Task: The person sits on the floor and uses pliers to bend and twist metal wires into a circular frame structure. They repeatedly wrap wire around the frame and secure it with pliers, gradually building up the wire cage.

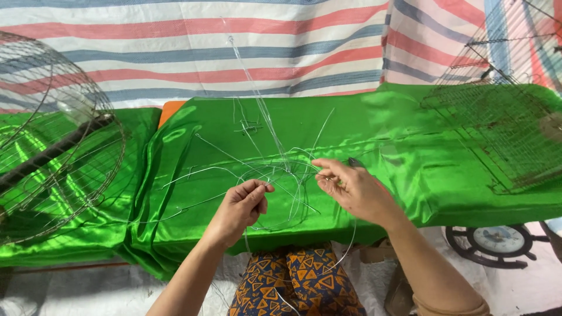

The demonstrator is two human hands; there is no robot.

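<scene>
A loose tangle of thin silvery wire (281, 175) lies on a table draped in shiny green cloth (410, 152). My left hand (241, 205) pinches a wire strand between thumb and fingers at the tangle's lower left. My right hand (351, 187) pinches another part of the wire at the tangle's right side, fingers curled. One long wire (252, 82) rises from the tangle toward the striped backdrop. A small dark tool (355, 162) shows just behind my right hand, mostly hidden.
A round wire fan guard (52, 140) on a dark pole stands at the left. A rusty wire mesh cage (503, 129) rests on the right of the table. A round wheel-shaped clock (497, 243) lies on the floor. Striped tarpaulin (234, 52) hangs behind.
</scene>
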